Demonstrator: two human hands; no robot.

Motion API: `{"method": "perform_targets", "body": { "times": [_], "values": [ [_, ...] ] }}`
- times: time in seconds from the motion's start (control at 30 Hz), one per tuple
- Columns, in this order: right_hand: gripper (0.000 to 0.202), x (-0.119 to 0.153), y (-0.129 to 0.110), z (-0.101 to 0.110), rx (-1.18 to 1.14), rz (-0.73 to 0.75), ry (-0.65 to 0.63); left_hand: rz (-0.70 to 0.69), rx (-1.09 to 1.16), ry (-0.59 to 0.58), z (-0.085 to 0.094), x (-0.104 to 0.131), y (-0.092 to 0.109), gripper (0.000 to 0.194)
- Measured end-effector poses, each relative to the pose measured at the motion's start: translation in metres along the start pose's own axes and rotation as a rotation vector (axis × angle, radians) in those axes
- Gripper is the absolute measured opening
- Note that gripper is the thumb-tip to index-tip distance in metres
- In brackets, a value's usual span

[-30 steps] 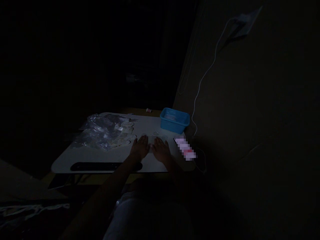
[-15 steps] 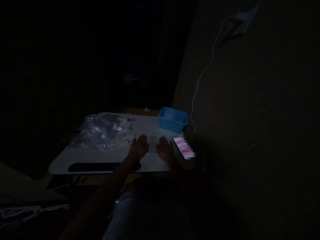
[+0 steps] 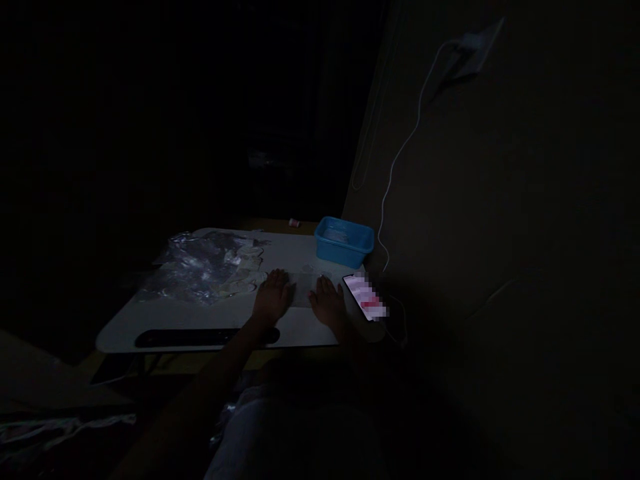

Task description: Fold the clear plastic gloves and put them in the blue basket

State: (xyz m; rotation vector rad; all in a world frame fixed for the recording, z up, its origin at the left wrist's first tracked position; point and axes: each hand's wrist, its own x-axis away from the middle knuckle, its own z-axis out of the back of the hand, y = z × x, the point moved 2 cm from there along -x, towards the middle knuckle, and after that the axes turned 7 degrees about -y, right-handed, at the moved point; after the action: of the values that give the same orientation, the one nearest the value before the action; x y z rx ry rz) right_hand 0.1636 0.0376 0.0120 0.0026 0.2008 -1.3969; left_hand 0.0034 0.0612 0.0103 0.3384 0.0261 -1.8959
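The light is very dim. A thin, see-through plastic sheet or bag lies flat on the white table between my hands. My left hand lies palm down at its left side, fingers stretched forward. At its right side my right hand rests the same way, flat with fingers out. Neither hand grips anything. To the left of my left hand are pale, flat pieces, too dark to name, beside a crumpled clear plastic bag.
A blue plastic basin stands at the table's back right, with something pale inside. A lit phone lies by the right edge. A white cable runs down the wall from a socket. A black slot strip lines the front edge.
My left hand has shifted slightly left and stays flat. My right hand remains palm down at the right side of the plastic. The whole view has moved a little.
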Motion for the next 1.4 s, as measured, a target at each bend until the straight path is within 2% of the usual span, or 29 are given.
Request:
{"method": "perform_targets", "body": {
  "times": [0.1, 0.2, 0.27, 0.37, 0.43, 0.53, 0.73, 0.87, 0.97, 1.1, 1.23, 1.4],
  "values": [
    [0.055, -0.001, -0.001, 0.000, 0.002, -0.010, -0.017, 0.052, -0.040, 0.006, 0.005, -0.004, 0.007, 0.047],
    [0.055, -0.001, 0.000, -0.001, 0.003, -0.007, -0.020, -0.066, -0.072, -0.033, 0.005, -0.014, 0.028, 0.046],
    [0.054, -0.002, 0.000, -0.002, 0.007, -0.006, -0.015, -0.132, -0.067, -0.103, 0.000, -0.020, 0.042, 0.047],
    [0.052, -0.002, 0.001, -0.003, 0.008, -0.007, -0.011, -0.130, -0.060, -0.189, -0.010, -0.024, 0.052, 0.046],
    [0.053, -0.002, 0.001, -0.004, 0.000, -0.007, -0.014, -0.096, -0.072, -0.191, -0.014, -0.022, 0.049, 0.046],
    [0.054, -0.002, 0.001, -0.004, -0.012, -0.002, -0.012, -0.050, -0.103, -0.186, -0.017, -0.016, 0.035, 0.050],
    [0.053, 0.000, -0.001, 0.000, -0.005, -0.003, -0.007, -0.007, -0.150, -0.169, -0.009, -0.004, 0.000, 0.052],
    [0.053, -0.002, 0.002, -0.001, -0.047, 0.000, -0.004, -0.008, -0.159, -0.145, -0.006, 0.000, -0.005, 0.051],
    [0.057, -0.003, 0.009, -0.001, -0.121, 0.004, 0.067, -0.003, -0.150, -0.134, -0.005, 0.001, -0.003, 0.052],
    [0.064, 0.005, 0.016, 0.000, -0.213, 0.137, 0.142, -0.002, -0.144, -0.140, -0.004, 0.000, -0.001, 0.052],
    [0.062, 0.017, 0.020, 0.003, -0.189, 0.331, 0.088, -0.004, -0.140, -0.141, -0.004, -0.001, -0.002, 0.052],
    [0.048, 0.017, 0.030, 0.018, -0.008, 0.452, 0.028, -0.015, -0.126, -0.145, -0.005, -0.001, -0.003, 0.052]
  ]
}}
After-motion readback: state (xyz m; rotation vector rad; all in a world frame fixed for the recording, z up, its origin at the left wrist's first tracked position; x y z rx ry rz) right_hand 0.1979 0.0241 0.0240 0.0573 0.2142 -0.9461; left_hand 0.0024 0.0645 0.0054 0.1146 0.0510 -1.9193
